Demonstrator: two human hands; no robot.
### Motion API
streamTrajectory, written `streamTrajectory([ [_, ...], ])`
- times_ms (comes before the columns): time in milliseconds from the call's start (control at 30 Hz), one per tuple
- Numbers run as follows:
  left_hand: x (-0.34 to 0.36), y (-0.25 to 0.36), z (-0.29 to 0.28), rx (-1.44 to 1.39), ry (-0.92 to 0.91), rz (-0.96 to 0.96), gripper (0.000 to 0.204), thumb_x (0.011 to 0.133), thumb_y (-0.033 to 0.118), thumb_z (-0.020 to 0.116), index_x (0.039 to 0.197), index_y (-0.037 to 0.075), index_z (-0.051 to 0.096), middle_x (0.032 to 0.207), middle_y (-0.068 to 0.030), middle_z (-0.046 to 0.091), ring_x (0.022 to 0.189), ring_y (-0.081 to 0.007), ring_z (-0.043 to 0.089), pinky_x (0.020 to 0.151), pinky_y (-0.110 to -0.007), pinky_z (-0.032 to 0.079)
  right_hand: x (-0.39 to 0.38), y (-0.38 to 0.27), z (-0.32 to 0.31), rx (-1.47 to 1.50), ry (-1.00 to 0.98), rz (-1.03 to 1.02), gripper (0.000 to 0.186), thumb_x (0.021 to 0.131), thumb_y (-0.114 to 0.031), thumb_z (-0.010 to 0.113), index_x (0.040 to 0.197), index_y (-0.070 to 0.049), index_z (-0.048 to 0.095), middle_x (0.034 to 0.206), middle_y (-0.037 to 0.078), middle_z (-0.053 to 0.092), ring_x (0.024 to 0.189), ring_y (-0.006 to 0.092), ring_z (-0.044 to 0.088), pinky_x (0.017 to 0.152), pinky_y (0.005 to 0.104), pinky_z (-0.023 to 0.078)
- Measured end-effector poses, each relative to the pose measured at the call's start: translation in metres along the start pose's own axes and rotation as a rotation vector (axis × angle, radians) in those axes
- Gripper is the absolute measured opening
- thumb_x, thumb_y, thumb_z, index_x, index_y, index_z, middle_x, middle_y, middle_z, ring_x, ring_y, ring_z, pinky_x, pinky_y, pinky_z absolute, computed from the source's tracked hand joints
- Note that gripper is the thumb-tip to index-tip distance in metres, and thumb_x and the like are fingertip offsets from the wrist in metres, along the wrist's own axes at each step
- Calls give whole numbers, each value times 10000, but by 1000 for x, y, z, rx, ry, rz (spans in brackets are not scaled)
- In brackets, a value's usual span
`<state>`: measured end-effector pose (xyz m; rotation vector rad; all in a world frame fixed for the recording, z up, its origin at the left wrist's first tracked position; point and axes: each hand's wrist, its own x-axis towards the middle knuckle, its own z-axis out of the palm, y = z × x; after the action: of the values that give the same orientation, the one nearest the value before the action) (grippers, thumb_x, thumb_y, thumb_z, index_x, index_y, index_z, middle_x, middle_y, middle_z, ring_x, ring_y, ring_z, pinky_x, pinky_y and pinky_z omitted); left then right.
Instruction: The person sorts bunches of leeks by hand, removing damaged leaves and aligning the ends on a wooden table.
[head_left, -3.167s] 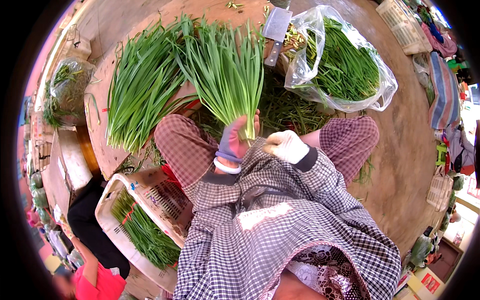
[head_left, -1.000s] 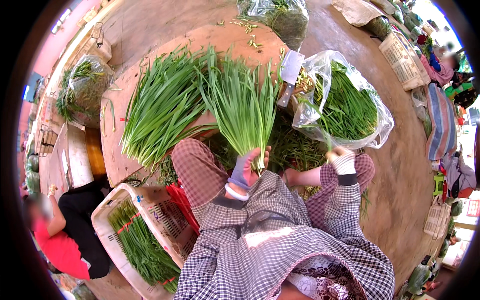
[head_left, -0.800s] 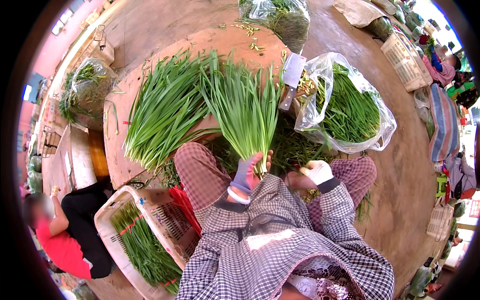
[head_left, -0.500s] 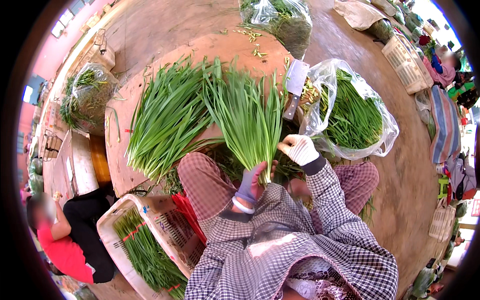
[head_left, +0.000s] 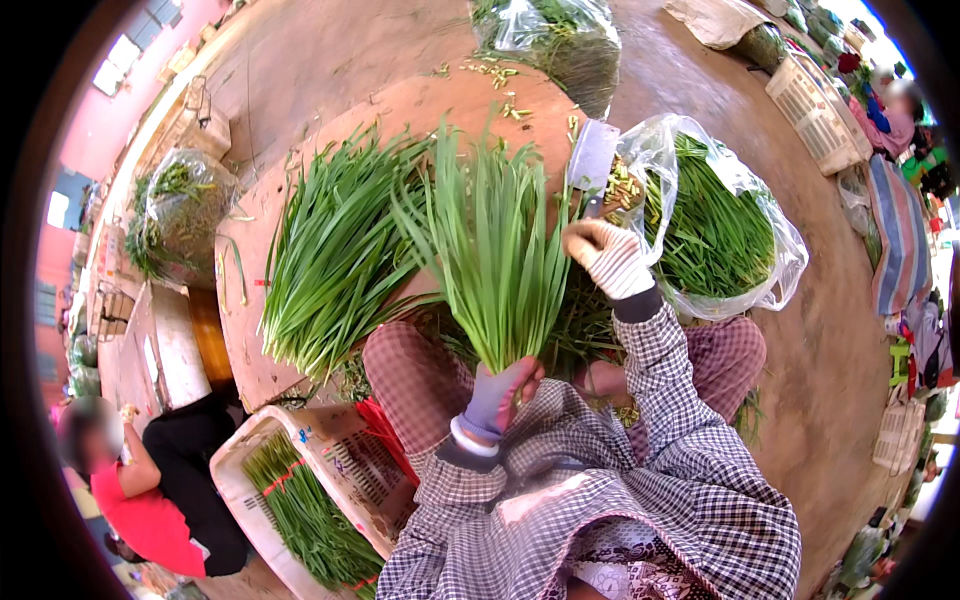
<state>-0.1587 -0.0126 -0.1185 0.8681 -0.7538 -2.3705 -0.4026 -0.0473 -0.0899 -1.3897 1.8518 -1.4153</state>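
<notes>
My left hand (head_left: 497, 398), in a purple-grey glove, is closed around the pale stem ends of a bunch of garlic chives (head_left: 492, 250). The green leaves fan out away from me over a round board (head_left: 380, 100). My right hand (head_left: 606, 255), in a striped white glove with bare fingertips, is curled beside the bunch's right edge. It covers the lower handle of a cleaver (head_left: 594, 158) lying on the board; whether the fingers grip that handle or a leaf is hidden. A loose pile of chives (head_left: 345, 245) lies to the left.
Cut stem pieces (head_left: 622, 188) lie beside the cleaver. An open plastic bag of chives (head_left: 715, 220) stands at the right. Near my left knee is a white crate (head_left: 345, 465) holding bundled chives. More bags stand beyond the board. A person in red (head_left: 145, 510) sits at the left.
My right hand has moved up and away from the stem ends to the cleaver's handle. My left hand has drawn the bunch slightly nearer to me and holds it more upright.
</notes>
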Motion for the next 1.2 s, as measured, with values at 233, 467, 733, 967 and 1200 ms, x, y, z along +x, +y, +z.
streamTrajectory([
  [233, -56, 21, 20, 287, -12, 10, 324, 831, 165, 693, 1080, 20, 544, 647, -51, 559, 466, -97, 469, 397, -214, 348, 36, -46, -15, 57, 105, -258, 554, 775, -311, 742, 1241, -62, 575, 1039, 165, 683, 858, 252, 686, 805, 332, 522],
  [467, -172, 30, -34, 359, 330, -152, 181, 772, 54, 667, 917, -46, 626, 687, -109, 630, 477, -111, 531, 406, -214, 399, -6, 33, -56, -505, 10, -96, 179, 769, -235, 607, 753, -74, 682, 666, 165, 637, 642, 333, 638, 623, 410, 517],
  [733, -244, 28, -71, 441, 484, -314, 200, 814, 159, 698, 870, -13, 613, 745, -84, 601, 555, -114, 494, 478, -254, 382, -60, 2, -32, -248, -224, -20, 290, 766, -300, 702, 747, -14, 658, 628, 145, 617, 587, 258, 623, 562, 365, 484],
  [967, -246, 23, -77, 374, 530, -304, 181, 770, 88, 694, 889, -29, 622, 710, -96, 618, 523, -129, 527, 451, -253, 395, -63, -29, 25, -131, -368, -161, 205, 755, -235, 680, 813, -39, 692, 728, 129, 653, 694, 281, 644, 644, 358, 511],
  [1200, -242, 28, -80, 391, 483, -293, 254, 791, 113, 705, 973, -27, 598, 776, -122, 617, 575, -140, 521, 491, -265, 387, -45, -43, 84, -234, -460, -314, 329, 760, -273, 636, 1003, -55, 679, 691, 177, 623, 656, 325, 634, 612, 407, 508],
])
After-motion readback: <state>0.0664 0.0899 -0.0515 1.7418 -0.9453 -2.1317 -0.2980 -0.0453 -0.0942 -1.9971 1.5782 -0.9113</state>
